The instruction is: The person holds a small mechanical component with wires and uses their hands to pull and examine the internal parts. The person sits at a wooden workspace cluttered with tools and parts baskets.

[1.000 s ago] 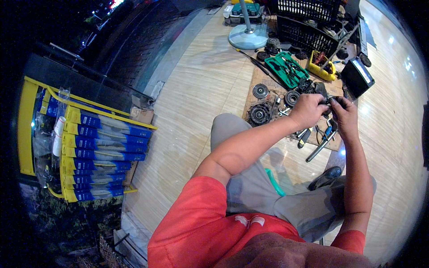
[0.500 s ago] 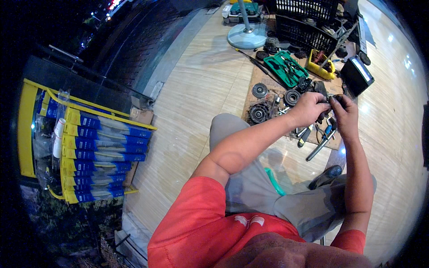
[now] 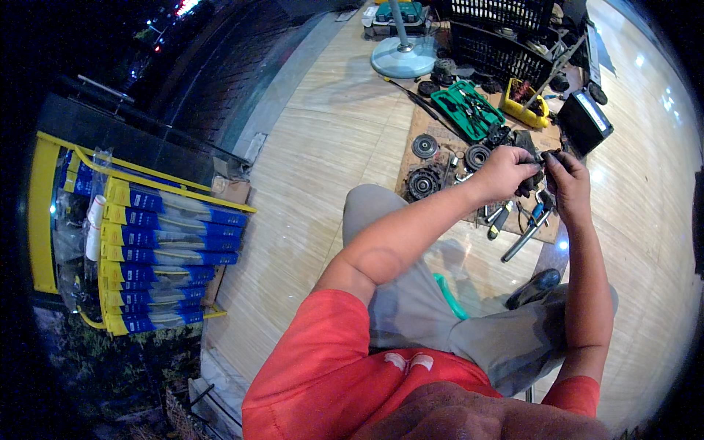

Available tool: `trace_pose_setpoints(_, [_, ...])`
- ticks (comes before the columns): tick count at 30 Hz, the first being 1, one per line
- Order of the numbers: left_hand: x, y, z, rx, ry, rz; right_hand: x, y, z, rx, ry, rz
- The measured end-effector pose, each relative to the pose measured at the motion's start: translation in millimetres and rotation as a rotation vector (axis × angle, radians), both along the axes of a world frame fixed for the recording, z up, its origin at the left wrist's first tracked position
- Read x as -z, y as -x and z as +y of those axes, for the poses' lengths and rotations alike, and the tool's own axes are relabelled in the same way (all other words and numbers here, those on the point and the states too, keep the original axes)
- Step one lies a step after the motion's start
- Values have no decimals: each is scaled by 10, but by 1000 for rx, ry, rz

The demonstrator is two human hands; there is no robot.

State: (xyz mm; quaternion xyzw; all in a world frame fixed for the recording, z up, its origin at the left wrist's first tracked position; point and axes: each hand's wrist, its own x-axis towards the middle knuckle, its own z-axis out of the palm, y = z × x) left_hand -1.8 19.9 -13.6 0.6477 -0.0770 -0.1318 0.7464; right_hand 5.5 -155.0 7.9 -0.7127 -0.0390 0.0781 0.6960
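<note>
My left hand point(image 3: 506, 172) and my right hand point(image 3: 568, 183) meet over a cardboard sheet point(image 3: 407, 154), fingers closed round a small dark part point(image 3: 540, 160) whose shape is mostly hidden. A dark greasy mechanical piece point(image 3: 523, 139) lies just behind them. To their left are a pulley-like ring point(image 3: 477, 155), a smaller disc point(image 3: 424, 146) and a larger toothed round part point(image 3: 423, 182). Below my fingers lie a screwdriver point(image 3: 499, 221) and a long metal bar tool point(image 3: 522, 246). An open green tool case point(image 3: 468, 110) sits farther back.
Behind are a yellow container point(image 3: 525, 110), a dark box point(image 3: 583, 122), black crates point(image 3: 499, 55) and a pedestal's round base point(image 3: 403, 59). A yellow rack of blue packages point(image 3: 169, 253) stands at left. A green hose-like piece point(image 3: 449, 297) lies between my legs, near a black shoe point(image 3: 534, 287).
Both hands sit slightly higher in the picture, along with the items on the cardboard, as the view shifts a little. My fingers stay on the small dark part with slight movement.
</note>
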Motion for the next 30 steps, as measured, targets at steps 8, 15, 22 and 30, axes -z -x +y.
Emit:
trace_pose_setpoints(8, [-76,41,22,-67,-368,-260,-8,35,47,16,149,-105])
trace_pose_setpoints(15, [-21,66,8,-215,-595,-546,-1,53,91,32,139,-84])
trace_pose_setpoints(22, [54,40,-18,-149,-559,-544,43,22,45,4,107,-86])
trace_pose_setpoints(30, [133,-25,-26,138,42,13,-78,60,48,-9,51,-77])
